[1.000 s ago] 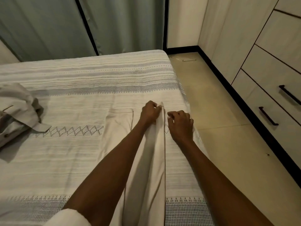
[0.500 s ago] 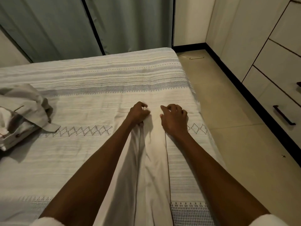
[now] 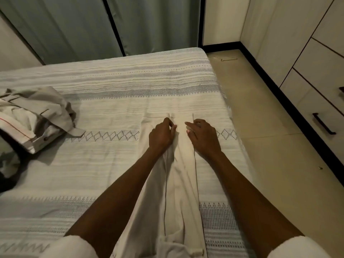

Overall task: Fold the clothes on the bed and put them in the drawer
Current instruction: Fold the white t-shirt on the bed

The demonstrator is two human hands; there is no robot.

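Trousers (image 3: 178, 183) of cream cloth lie lengthwise on the bed (image 3: 93, 164), near its right edge. The left hand (image 3: 161, 135) pinches the cloth at the far end with curled fingers — the right hand (image 3: 202, 135) rests on it just beside, fingers loosely bent, gripping nothing. Crumpled clothes (image 3: 35, 116) lie well apart at the left.

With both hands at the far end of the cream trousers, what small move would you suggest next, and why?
Probably draw that far end back toward the waistband to fold the cream trousers in half. They lie straight along the bed, legs together, with the left hand pinching the hem and the right hand resting beside it.
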